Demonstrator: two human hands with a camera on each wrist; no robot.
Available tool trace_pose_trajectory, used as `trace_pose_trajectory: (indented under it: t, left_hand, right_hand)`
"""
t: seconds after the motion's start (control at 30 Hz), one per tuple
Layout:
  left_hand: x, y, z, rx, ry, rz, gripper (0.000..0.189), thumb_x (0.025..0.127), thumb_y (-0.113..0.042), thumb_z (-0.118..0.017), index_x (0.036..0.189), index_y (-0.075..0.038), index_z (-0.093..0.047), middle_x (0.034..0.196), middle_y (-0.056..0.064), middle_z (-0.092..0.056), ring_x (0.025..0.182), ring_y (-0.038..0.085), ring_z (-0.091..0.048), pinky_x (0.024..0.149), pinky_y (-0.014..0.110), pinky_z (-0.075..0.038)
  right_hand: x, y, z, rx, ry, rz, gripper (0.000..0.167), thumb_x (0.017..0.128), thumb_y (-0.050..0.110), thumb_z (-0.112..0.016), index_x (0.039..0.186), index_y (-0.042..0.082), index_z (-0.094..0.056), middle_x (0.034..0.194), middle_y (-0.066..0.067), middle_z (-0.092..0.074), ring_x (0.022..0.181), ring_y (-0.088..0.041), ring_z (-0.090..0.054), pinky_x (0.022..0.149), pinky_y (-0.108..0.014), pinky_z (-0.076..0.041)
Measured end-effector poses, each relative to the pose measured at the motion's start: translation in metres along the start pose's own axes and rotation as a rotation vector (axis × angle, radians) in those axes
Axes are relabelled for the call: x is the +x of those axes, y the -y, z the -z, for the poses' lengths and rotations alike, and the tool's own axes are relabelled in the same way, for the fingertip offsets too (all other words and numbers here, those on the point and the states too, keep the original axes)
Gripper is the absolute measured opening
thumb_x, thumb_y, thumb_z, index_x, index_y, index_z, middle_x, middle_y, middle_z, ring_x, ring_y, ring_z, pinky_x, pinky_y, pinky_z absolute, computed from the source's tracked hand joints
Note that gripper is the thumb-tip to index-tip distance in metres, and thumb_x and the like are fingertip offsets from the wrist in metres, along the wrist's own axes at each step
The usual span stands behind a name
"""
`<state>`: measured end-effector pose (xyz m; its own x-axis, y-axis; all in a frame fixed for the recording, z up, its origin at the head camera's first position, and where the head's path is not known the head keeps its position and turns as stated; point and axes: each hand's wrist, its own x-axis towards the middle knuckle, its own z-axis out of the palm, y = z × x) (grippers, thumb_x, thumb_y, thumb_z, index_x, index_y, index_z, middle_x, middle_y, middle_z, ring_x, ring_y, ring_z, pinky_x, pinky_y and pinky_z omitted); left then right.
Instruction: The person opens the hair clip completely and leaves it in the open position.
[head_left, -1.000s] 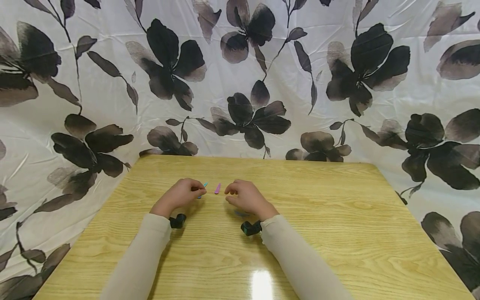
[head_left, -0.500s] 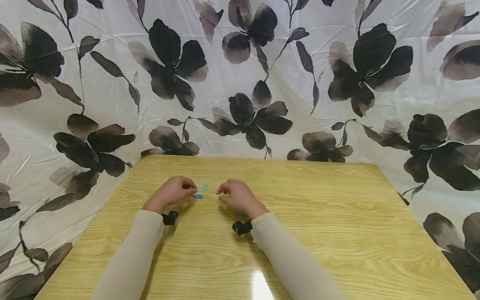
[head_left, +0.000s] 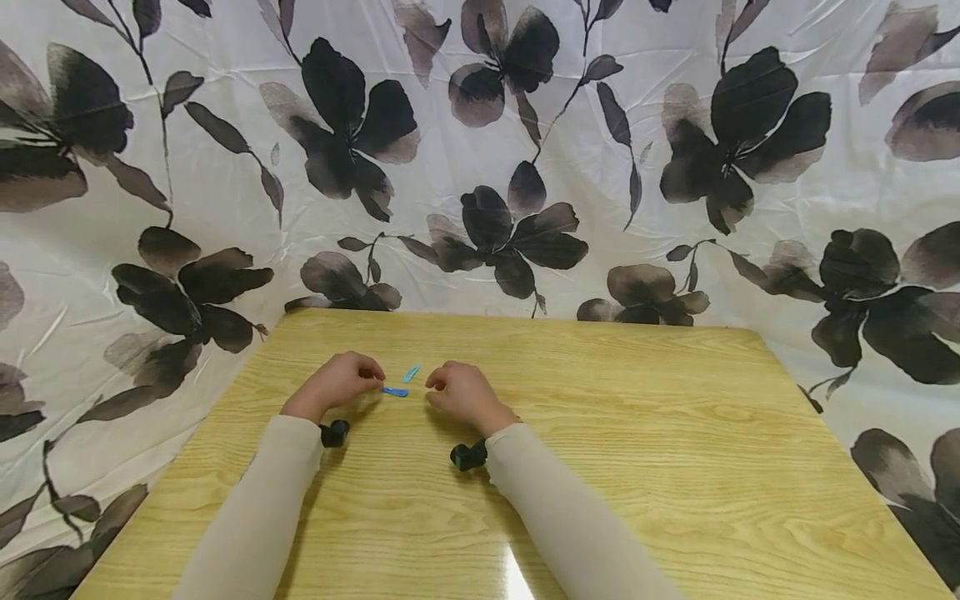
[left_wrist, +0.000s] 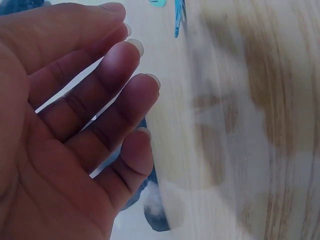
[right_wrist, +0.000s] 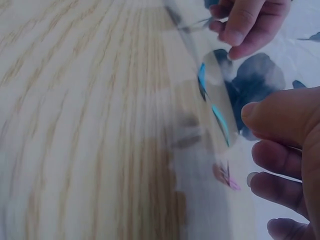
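Observation:
A blue hair clip point(head_left: 395, 392) lies on the table just right of my left hand point(head_left: 336, 387). Beyond it is a teal hair clip point(head_left: 412, 372), set at a slant. The left wrist view shows my left fingers point(left_wrist: 117, 92) loosely bent, with nothing in them. My right hand point(head_left: 467, 397) hovers low to the right of both clips; its thumb and fingers stand apart and hold nothing. A pink hair clip point(right_wrist: 230, 181) lies on the table near my right fingers point(right_wrist: 272, 155) in the right wrist view; in the head view that hand hides it.
The wood-grain table point(head_left: 637, 467) stretches well to the right and toward me. A white cloth point(head_left: 615, 200) with dark flowers hangs behind and along the sides. Each wrist carries a small black camera point(head_left: 469, 456).
My left hand has drawn back to the left, uncovering the blue and teal clips. My right hand has shifted left and now covers the pink clip from the head view.

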<state>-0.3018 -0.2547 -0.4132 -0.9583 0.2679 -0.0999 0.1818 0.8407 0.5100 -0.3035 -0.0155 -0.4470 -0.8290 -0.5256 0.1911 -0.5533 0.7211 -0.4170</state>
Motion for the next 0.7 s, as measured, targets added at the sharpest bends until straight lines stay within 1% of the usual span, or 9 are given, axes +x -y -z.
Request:
trace_pose_trajectory:
  t: [0.13,0.27,0.4,0.57,0.7]
  left_hand:
    - [0.001,0.002,0.0,0.002,0.009,0.023,0.021,0.095,-0.014,-0.061,0.11,-0.003,-0.07,0.106,0.012,-0.069,0.095,0.024,-0.062,0.082,0.042,-0.05]
    - [0.002,0.004,0.0,-0.002,0.016,0.029,0.02,0.094,-0.014,-0.062,0.108,-0.003,-0.07,0.103,0.011,-0.069,0.091,0.023,-0.062,0.081,0.041,-0.05]
    - [0.004,0.008,-0.001,-0.017,0.018,0.033,0.019,0.093,-0.015,-0.064,0.108,-0.005,-0.071,0.102,0.009,-0.069,0.09,0.021,-0.061,0.082,0.041,-0.049]
    - [0.009,0.016,-0.003,-0.042,0.018,0.025,0.018,0.094,-0.016,-0.064,0.107,-0.007,-0.072,0.103,0.008,-0.07,0.095,0.023,-0.062,0.085,0.042,-0.049]
    - [0.013,0.019,-0.004,-0.061,0.021,0.017,0.017,0.093,-0.016,-0.064,0.105,-0.007,-0.072,0.104,0.008,-0.071,0.099,0.025,-0.063,0.087,0.044,-0.049]
  right_hand:
    - [0.003,0.004,-0.004,-0.002,-0.003,-0.01,0.022,0.092,0.026,-0.062,0.108,0.017,-0.074,0.098,0.001,-0.067,0.087,-0.014,-0.062,0.079,-0.028,-0.05]
    - [0.006,0.008,-0.008,0.012,-0.002,-0.031,0.021,0.092,0.027,-0.063,0.107,0.017,-0.074,0.096,0.001,-0.066,0.083,-0.013,-0.06,0.076,-0.027,-0.049]
    - [0.01,0.011,-0.015,0.017,-0.007,-0.064,0.022,0.093,0.03,-0.063,0.108,0.017,-0.073,0.095,0.001,-0.065,0.081,-0.012,-0.059,0.074,-0.026,-0.048]
    - [0.014,0.016,-0.02,0.014,-0.028,-0.083,0.023,0.092,0.032,-0.065,0.108,0.017,-0.074,0.094,0.001,-0.066,0.082,-0.013,-0.06,0.074,-0.027,-0.048]
    - [0.016,0.022,-0.023,-0.028,-0.02,-0.092,0.024,0.093,0.032,-0.064,0.109,0.018,-0.074,0.094,0.003,-0.068,0.082,-0.012,-0.061,0.076,-0.029,-0.049]
